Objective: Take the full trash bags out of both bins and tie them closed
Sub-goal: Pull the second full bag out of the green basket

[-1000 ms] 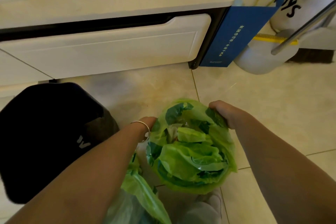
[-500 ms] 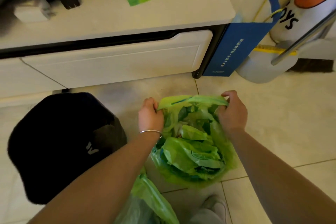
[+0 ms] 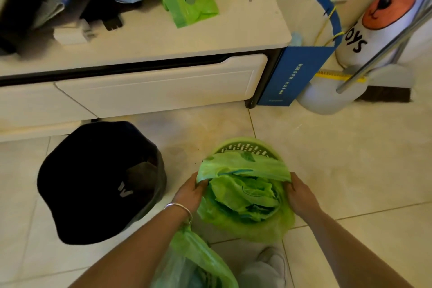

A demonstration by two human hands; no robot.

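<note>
Tiled floor (image 3: 350,170), pale cabinet (image 3: 152,86) behind. Black bin (image 3: 93,182) left, apart. Left hand (image 3: 190,192) and right hand (image 3: 300,196) pinching opposite rim edges of green trash bag (image 3: 243,194) in green bin (image 3: 245,146). Risk: thin plastic tearing, contents spilling if pull uneven.

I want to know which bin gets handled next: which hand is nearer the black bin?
Left. The left hand grips the green bag on the side facing the black bin; the right hand grips the bag's far side.
</note>
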